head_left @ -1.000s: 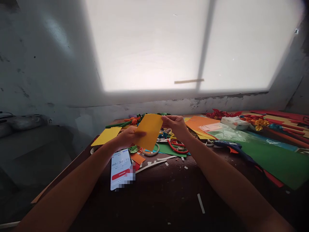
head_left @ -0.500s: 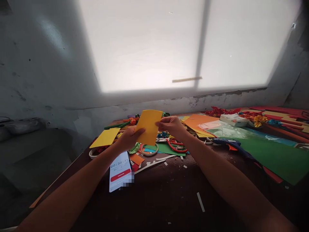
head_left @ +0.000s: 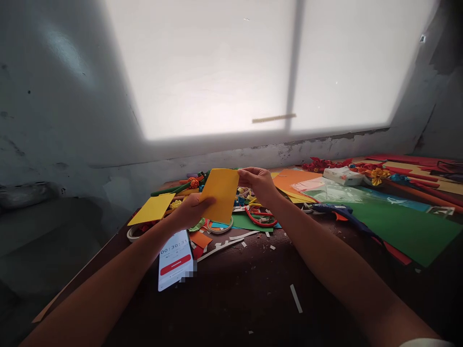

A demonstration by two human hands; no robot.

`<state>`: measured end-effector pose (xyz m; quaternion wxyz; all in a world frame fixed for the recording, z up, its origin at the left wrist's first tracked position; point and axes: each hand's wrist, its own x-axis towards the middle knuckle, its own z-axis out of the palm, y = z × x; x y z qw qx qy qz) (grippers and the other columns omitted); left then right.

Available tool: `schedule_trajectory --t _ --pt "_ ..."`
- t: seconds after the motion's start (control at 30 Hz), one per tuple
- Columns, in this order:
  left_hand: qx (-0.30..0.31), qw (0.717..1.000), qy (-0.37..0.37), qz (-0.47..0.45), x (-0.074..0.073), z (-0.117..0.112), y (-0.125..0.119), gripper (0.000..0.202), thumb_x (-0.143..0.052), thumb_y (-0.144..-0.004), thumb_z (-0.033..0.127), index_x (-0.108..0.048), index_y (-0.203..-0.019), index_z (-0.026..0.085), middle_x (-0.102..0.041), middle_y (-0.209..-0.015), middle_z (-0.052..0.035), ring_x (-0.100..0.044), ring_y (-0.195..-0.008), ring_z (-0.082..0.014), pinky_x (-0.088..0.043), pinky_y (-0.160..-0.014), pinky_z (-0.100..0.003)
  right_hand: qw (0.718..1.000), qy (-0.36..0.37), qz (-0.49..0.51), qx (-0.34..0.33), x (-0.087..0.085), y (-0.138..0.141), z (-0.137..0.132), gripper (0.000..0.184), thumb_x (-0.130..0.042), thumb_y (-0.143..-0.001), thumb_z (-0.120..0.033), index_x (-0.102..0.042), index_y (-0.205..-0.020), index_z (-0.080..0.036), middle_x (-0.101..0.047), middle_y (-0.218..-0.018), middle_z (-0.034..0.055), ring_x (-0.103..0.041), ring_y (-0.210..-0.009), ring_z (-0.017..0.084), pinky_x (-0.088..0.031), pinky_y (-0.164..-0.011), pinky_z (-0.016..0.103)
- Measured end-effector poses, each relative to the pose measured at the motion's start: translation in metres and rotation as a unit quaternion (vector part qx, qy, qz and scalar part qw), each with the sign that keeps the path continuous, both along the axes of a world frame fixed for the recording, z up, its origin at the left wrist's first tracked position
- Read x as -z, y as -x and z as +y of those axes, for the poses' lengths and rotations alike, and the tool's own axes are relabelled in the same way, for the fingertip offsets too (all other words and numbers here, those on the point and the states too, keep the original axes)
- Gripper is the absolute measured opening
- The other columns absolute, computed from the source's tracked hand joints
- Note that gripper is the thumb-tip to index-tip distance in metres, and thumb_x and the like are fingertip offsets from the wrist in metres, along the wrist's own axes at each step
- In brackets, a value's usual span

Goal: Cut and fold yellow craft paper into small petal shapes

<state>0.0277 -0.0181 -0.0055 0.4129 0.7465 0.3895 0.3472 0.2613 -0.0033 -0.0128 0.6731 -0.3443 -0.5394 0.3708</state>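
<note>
Both hands hold a yellow-orange piece of paper upright above the dark table. My left hand pinches its lower left edge with closed fingers. My right hand grips its upper right corner, fingers closed. Red-handled scissors lie just behind and below the paper, on a green sheet. A phone showing a timer lies flat under my left forearm.
A yellow sheet lies at the left edge, with tape rolls and paper scraps around. Orange, green and red sheets, a glue gun, a white packet and paper flowers cover the right side. A wall and bright window stand behind.
The view has swung slightly right, shifting everything left in the picture. My right hand's grip has moved from the paper's right edge up to its top corner.
</note>
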Motion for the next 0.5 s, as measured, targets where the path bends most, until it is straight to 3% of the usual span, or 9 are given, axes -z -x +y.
schedule_trajectory --t 0.1,0.17,0.2,0.23,0.33,0.4,0.5 --pt "-0.019 1.0 0.015 -0.005 0.002 0.008 0.004 0.041 -0.077 -0.074 0.057 -0.071 -0.072 0.016 -0.07 -0.072 -0.0103 -0.063 -0.062 -0.0222 -0.048 -0.052 -0.031 0.997 -0.002 -0.061 0.054 -0.011 -0.018 -0.006 0.048 -0.074 -0.072 -0.066 -0.071 -0.084 -0.019 -0.077 -0.078 0.0057 -0.069 -0.068 0.017 -0.057 -0.068 0.029" --pt "-0.05 0.998 0.013 -0.02 0.004 0.017 0.01 0.041 -0.075 -0.077 0.056 -0.069 -0.076 0.016 -0.067 -0.068 -0.0078 -0.059 -0.055 -0.0188 -0.044 -0.047 -0.029 0.985 0.013 -0.152 0.076 -0.019 -0.035 -0.014 0.037 -0.083 -0.066 -0.052 -0.07 -0.074 -0.018 -0.07 -0.062 0.0022 -0.062 -0.059 0.015 -0.049 -0.058 0.025" --pt "-0.07 0.997 0.01 -0.03 0.005 0.022 0.014 0.041 -0.073 -0.079 0.056 -0.067 -0.078 0.016 -0.064 -0.064 -0.0058 -0.055 -0.051 -0.0164 -0.041 -0.044 -0.027 0.966 0.036 -0.243 0.083 -0.022 -0.043 -0.019 0.031 -0.086 -0.064 -0.042 -0.068 -0.066 -0.017 -0.066 -0.057 0.0022 -0.058 -0.055 0.014 -0.043 -0.053 0.025" --pt "-0.089 0.995 0.006 -0.04 0.006 0.027 0.018 0.04 -0.072 -0.081 0.055 -0.065 -0.079 0.016 -0.061 -0.061 -0.0039 -0.051 -0.047 -0.0145 -0.038 -0.041 -0.026 0.874 0.092 -0.468 0.095 -0.025 -0.048 -0.023 0.03 -0.079 -0.072 -0.046 -0.067 -0.064 -0.019 -0.065 -0.056 0.0002 -0.057 -0.055 0.013 -0.04 -0.051 0.024" --pt "-0.134 0.988 -0.003 -0.074 0.008 0.039 0.028 0.033 -0.068 -0.087 0.048 -0.062 -0.083 0.015 -0.059 -0.06 -0.0013 -0.05 -0.044 -0.0127 -0.04 -0.039 -0.024 0.754 0.164 -0.633 0.066 -0.024 -0.049 -0.032 0.021 -0.085 -0.059 -0.029 -0.067 -0.062 -0.02 -0.064 -0.057 0.0015 -0.058 -0.056 0.017 -0.036 -0.05 0.026" --pt "-0.152 0.984 -0.008 -0.092 0.008 0.043 0.031 0.027 -0.066 -0.09 0.042 -0.061 -0.087 0.015 -0.061 -0.061 -0.0013 -0.052 -0.043 -0.0125 -0.043 -0.039 -0.023 0.714 0.18 -0.674 0.061 -0.019 -0.038 -0.034 0.023 -0.084 -0.052 -0.019 -0.067 -0.067 -0.019 -0.067 -0.065 0.0043 -0.063 -0.063 0.021 -0.038 -0.052 0.027" --pt "-0.165 0.98 -0.01 -0.111 0.008 0.043 0.033 0.022 -0.063 -0.093 0.036 -0.06 -0.087 0.015 -0.06 -0.057 -0.0004 -0.048 -0.035 -0.0109 -0.039 -0.033 -0.022 0.656 0.193 -0.727 0.058 -0.012 -0.019 -0.035 0.025 -0.078 -0.056 -0.018 -0.068 -0.078 -0.017 -0.071 -0.079 0.0102 -0.067 -0.076 0.028 -0.041 -0.057 0.029"
